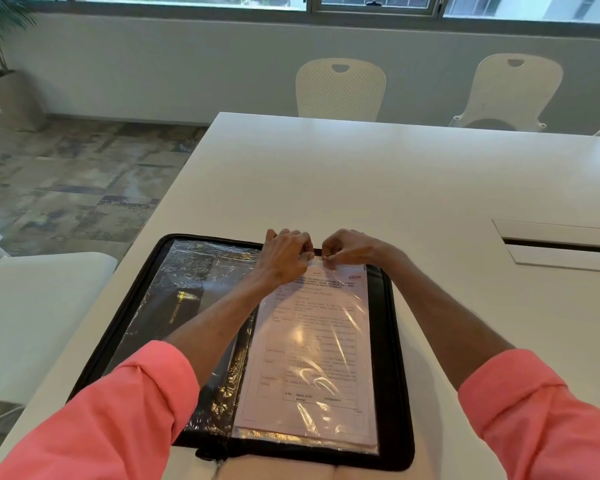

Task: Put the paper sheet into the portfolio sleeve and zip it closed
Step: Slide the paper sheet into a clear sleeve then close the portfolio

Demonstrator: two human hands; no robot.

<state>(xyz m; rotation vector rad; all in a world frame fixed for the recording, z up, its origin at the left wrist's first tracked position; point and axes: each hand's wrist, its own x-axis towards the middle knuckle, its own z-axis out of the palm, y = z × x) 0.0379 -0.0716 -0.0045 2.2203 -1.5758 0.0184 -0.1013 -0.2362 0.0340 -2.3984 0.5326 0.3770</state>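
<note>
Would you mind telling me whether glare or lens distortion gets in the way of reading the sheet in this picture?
Head view: window light throws bright glare streaks across the plastic sleeve, washing out the paper sheet's middle lines; only the "slice" heading and bottom table read faintly. The wide-angle lens bows the table edges. Both hands show sharply enough.

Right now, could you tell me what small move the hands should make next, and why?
Probably let go of the sleeve's top edge. The paper sheet already lies under the clear sleeve on the right side, both the left hand and right hand pinch that edge, and the portfolio lies open, unzipped.
</note>
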